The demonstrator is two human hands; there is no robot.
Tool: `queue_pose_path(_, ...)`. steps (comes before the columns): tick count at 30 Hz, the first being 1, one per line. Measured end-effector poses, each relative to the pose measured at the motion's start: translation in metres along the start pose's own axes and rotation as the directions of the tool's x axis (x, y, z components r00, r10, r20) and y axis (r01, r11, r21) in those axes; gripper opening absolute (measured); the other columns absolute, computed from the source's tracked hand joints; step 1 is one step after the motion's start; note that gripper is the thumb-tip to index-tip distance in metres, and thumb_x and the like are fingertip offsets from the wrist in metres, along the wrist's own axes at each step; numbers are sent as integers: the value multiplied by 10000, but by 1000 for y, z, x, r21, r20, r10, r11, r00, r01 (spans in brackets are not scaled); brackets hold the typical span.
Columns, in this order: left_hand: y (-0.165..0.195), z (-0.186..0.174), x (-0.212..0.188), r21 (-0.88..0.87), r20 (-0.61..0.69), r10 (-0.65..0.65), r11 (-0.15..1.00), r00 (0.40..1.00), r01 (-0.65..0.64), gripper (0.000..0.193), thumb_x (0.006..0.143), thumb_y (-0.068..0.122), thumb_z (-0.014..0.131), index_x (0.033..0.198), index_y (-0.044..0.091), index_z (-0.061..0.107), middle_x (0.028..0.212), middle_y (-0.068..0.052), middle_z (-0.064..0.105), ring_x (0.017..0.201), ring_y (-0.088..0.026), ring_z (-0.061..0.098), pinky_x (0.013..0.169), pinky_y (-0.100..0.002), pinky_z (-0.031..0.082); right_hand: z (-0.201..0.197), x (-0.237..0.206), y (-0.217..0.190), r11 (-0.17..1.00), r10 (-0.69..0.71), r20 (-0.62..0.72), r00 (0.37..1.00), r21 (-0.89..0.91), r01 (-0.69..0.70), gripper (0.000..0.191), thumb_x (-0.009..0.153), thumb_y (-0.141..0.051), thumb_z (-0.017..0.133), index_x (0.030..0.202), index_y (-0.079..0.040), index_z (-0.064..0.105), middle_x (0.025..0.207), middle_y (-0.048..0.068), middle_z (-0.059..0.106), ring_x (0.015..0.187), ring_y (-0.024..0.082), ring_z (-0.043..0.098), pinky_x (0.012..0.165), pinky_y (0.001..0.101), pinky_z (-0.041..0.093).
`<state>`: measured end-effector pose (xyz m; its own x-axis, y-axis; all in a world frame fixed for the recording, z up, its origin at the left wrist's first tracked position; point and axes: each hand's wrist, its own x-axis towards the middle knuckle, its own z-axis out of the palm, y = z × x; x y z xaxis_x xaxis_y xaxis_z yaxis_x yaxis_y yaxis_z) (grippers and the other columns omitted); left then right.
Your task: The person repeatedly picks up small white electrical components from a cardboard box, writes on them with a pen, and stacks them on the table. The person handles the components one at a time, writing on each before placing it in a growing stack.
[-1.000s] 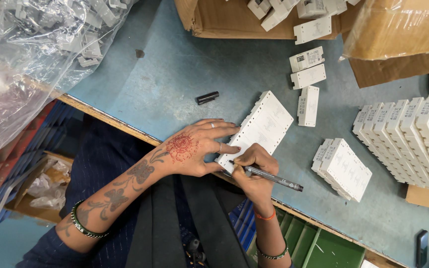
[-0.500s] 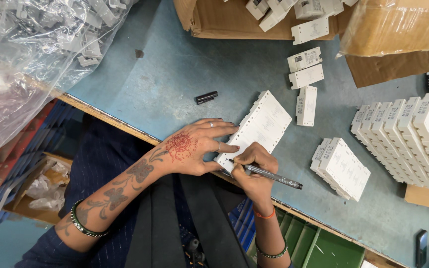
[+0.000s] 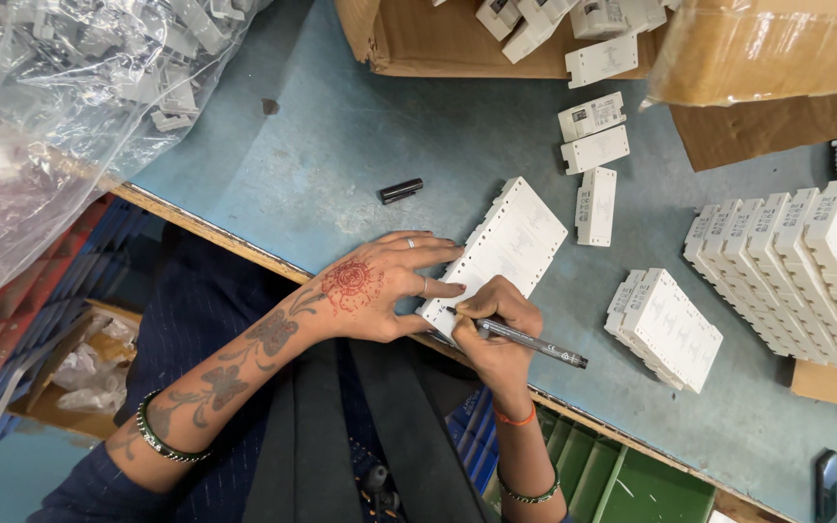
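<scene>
Resting flat, white ridged block

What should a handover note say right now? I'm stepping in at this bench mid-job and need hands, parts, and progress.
Left hand: flat on the near end of a row of white parts, steadying it.
Right hand: holds a pen, tip on that row's near end.
Pen cap lies loose on the blue table.
To the right: a smaller block and a long row of the same parts. Loose single parts lie near the cardboard box.
Which are already marked cannot be told.
</scene>
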<state>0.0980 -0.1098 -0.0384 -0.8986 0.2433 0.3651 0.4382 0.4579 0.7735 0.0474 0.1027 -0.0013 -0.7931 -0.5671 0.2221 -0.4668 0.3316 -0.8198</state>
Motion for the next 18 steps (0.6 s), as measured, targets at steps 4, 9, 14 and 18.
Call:
queue_pose_path(4, 3, -3, -1, -48, -20, -3, 999, 1000, 2, 624, 746, 274, 826, 1335, 146, 666, 1441, -125, 585, 1373, -322, 500, 1169, -473, 367, -6, -2, -1, 999, 14, 17, 1000, 46, -14, 78, 733, 91, 665, 753, 21, 637, 760, 74, 638, 711, 140, 601, 669, 260, 474)
queue_pose_path(9, 6, -4, -1, -62, -18, -22, 998, 1000, 21, 757, 723, 282, 847, 1396, 54, 588, 1440, -139, 583, 1371, -331, 502, 1166, -476, 363, -20, 7, 1, 937, 121, 4, 993, 329, -116, 69, 787, 85, 628, 808, 19, 625, 876, 94, 620, 730, 136, 619, 665, 260, 537)
queue_pose_path(14, 6, -1, 1, -23, -30, -4, 1000, 1000, 4, 699, 757, 324, 851, 1359, 54, 621, 1450, -132, 578, 1385, -327, 491, 1170, -469, 365, -21, 20, 9, 972, 90, 25, 996, 216, -93, 78, 768, 92, 630, 788, 17, 632, 834, 87, 643, 719, 134, 618, 659, 259, 513)
queue_pose_path(18, 4, 1, 2, -12, -8, -19, 1000, 1000, 19, 710, 737, 316, 852, 1359, 57, 625, 1466, -121, 564, 1393, -324, 473, 1170, -472, 350, -18, 20, 13, 999, 9, 29, 1000, 46, -10, 82, 746, 90, 663, 774, 15, 648, 797, 68, 654, 744, 132, 627, 711, 259, 497)
